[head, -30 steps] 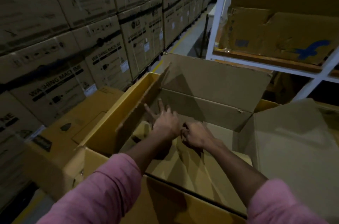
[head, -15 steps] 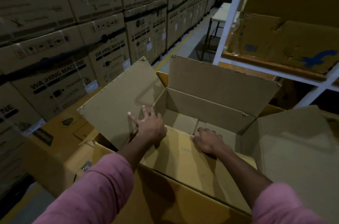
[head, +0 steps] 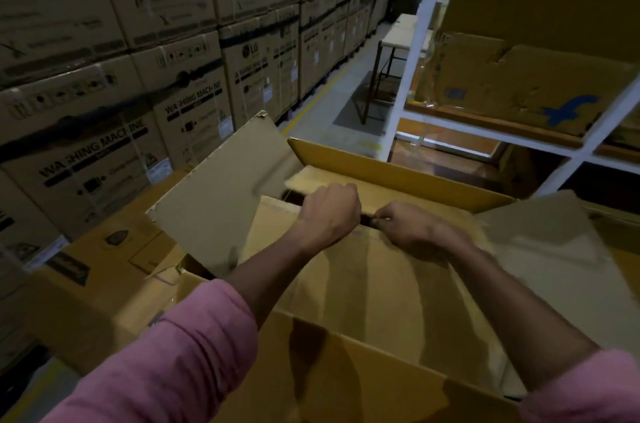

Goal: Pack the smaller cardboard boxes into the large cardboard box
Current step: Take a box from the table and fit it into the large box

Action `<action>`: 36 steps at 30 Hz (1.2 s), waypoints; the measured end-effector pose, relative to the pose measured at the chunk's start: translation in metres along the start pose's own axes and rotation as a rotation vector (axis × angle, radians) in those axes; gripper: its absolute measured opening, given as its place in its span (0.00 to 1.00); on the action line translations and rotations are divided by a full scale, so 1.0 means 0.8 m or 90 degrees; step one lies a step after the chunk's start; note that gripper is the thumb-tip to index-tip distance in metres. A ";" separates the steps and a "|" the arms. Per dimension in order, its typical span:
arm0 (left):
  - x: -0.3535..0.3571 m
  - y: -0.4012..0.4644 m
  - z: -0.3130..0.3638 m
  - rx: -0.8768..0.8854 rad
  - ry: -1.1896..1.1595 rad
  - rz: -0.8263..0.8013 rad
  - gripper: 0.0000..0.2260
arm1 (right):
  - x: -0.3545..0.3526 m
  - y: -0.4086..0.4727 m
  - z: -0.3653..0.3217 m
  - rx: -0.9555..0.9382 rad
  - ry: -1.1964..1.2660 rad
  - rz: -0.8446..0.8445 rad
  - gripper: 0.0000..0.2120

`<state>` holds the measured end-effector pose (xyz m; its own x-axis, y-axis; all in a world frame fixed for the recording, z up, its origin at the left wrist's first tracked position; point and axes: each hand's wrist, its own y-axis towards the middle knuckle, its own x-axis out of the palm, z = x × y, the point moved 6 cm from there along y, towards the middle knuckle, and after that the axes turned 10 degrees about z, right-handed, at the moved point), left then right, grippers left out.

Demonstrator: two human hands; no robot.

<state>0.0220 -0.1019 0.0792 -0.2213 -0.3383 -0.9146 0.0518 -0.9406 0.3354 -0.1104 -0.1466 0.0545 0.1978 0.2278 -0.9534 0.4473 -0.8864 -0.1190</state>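
The large yellow cardboard box (head: 391,164) stands open in front of me, its near wall at the bottom of the view. A smaller brown box (head: 367,287) sits inside it, with the near flap lying flat and the far flap (head: 398,195) folded down toward it. My left hand (head: 329,214) is curled over the far flap's edge at the seam. My right hand (head: 412,232) pinches the flap edge at the same seam, right beside the left hand. The left side flap (head: 218,207) sticks up and outward, and the right side flap (head: 540,249) lies spread to the right.
Another yellow box (head: 104,270) stands at my left. Stacked washing-machine cartons (head: 104,145) wall off the left side. On the right a white shelf frame (head: 412,76) holds flattened cardboard (head: 519,83). A small table (head: 398,37) stands in the grey aisle beyond.
The far flap, upright before, has come down toward me. Both hands moved up from the flat near flap to the seam and curled there. The view shifted slightly.
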 end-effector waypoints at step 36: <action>0.026 -0.139 -0.029 0.002 0.078 -0.367 0.12 | 0.079 -0.161 -0.140 -0.059 0.047 -0.098 0.13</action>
<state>0.0342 -0.0051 0.0179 -0.0980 0.2266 -0.9690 -0.0461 -0.9737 -0.2230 -0.0579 0.0269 0.0409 0.1825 0.3896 -0.9027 0.5554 -0.7985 -0.2323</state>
